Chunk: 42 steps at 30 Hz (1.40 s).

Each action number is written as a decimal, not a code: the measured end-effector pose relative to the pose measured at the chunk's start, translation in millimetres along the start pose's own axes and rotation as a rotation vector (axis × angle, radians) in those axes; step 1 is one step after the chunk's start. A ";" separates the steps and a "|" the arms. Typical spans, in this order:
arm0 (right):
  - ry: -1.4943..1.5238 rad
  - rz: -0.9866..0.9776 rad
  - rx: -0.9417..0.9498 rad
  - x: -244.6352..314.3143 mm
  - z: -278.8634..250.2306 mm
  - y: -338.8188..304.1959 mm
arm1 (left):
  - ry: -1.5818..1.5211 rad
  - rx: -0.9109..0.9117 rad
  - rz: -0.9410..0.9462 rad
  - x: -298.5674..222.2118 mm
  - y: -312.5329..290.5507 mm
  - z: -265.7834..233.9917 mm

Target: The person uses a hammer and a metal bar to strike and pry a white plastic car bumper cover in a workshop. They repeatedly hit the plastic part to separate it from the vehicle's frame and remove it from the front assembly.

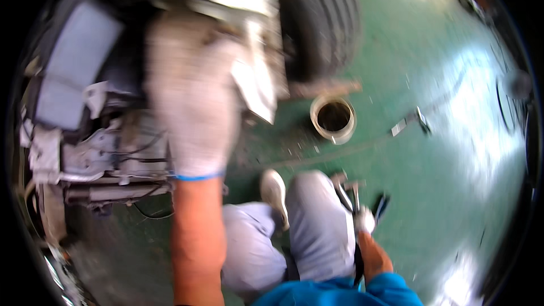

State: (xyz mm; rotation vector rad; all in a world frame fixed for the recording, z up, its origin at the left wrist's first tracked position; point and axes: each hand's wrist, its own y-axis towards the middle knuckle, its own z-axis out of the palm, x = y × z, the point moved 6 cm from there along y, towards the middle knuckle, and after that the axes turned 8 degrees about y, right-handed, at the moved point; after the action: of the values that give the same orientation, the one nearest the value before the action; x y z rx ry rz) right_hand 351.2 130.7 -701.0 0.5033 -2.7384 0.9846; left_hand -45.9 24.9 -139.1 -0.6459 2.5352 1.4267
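My left hand (pixel 195 88), in a whitish work glove with a blue cuff, reaches up over a vehicle's stripped front end and is smeared by motion. Its fingers blur into the pale bent sheet metal (pixel 255 73) beside the tyre, so whether they grip it cannot be made out. Low by my right knee, my right hand (pixel 364 220), also gloved, is closed around the handle of a hammer (pixel 356 188), head pointing away from me. A second tool with a dark curved handle (pixel 343 197) lies beside the hammer, and a blue-and-black tool (pixel 382 207) is just right of that hand.
A black tyre (pixel 320 20) stands beyond the metal. Near it on the green floor (pixel 430 192) sits a round tan ring or tub (pixel 334 119) with a dark inside. A cable with a metal clip (pixel 423 120) crosses the floor. Exposed frame parts (pixel 96 156) fill the left.
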 end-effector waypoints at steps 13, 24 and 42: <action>0.285 0.254 0.619 57.0 -109.7 -0.5 | -0.310 -0.111 -0.226 -2.8 9.9 17.2; 0.582 0.156 0.597 198.1 -296.9 -242.3 | -0.470 0.701 -1.549 -106.4 -235.3 -4.3; 0.864 0.422 0.533 272.1 -435.5 -364.4 | -1.214 0.376 -2.123 -148.1 -175.6 -24.0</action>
State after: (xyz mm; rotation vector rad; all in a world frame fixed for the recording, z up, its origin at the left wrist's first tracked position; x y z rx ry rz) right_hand 263.0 80.1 -79.6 -0.3961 -1.8092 1.5688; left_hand 166.1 -31.8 -211.5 -1.1115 0.2825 0.1467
